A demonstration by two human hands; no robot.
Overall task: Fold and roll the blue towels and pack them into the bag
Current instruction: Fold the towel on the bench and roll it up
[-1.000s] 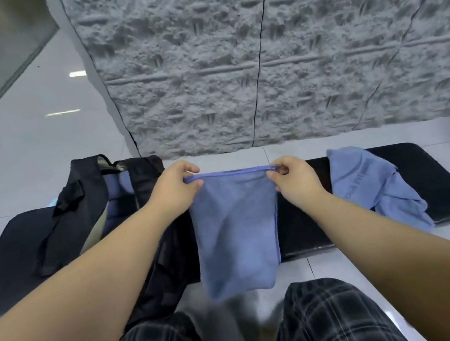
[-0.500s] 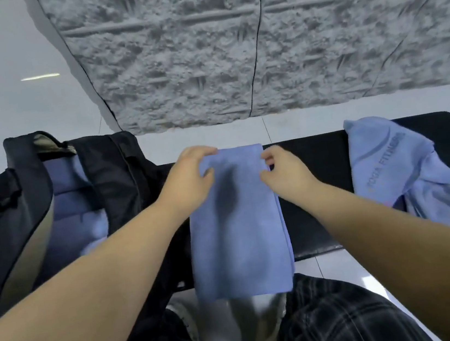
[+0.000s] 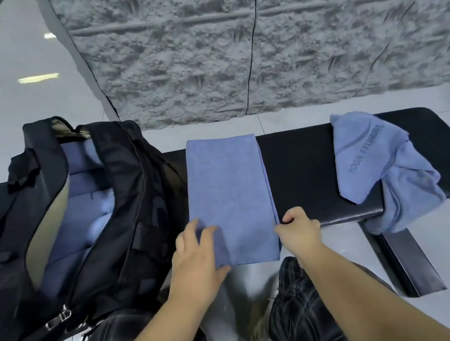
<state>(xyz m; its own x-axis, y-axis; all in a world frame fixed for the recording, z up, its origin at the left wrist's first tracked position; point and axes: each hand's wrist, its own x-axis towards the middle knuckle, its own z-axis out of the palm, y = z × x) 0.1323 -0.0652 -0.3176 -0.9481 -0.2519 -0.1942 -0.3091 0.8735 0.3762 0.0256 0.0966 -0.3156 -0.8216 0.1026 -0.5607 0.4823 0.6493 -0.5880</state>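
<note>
A blue towel [image 3: 230, 195], folded into a long strip, lies across the black bench [image 3: 304, 171], its near end hanging over the front edge. My left hand [image 3: 197, 251] grips the towel's near left corner, thumb under the hem. My right hand [image 3: 297, 226] pinches the near right edge with curled fingers. The black bag [image 3: 126, 212] stands open on the bench's left part, with rolled blue towels [image 3: 85, 206] inside. A second, crumpled blue towel [image 3: 374, 162] printed "YOGA FITNESS" drapes over the bench's right part.
A rough grey stone-patterned wall [image 3: 257, 37] rises behind the bench. Pale glossy floor tiles [image 3: 8, 98] surround it. My plaid-trousered knees [image 3: 301, 303] and shoes sit below the bench's front edge. The bench's dark metal leg [image 3: 401, 261] stands at the right.
The towel went from hanging in the air to lying flat on the bench. Both hands slid from its far end to its near end.
</note>
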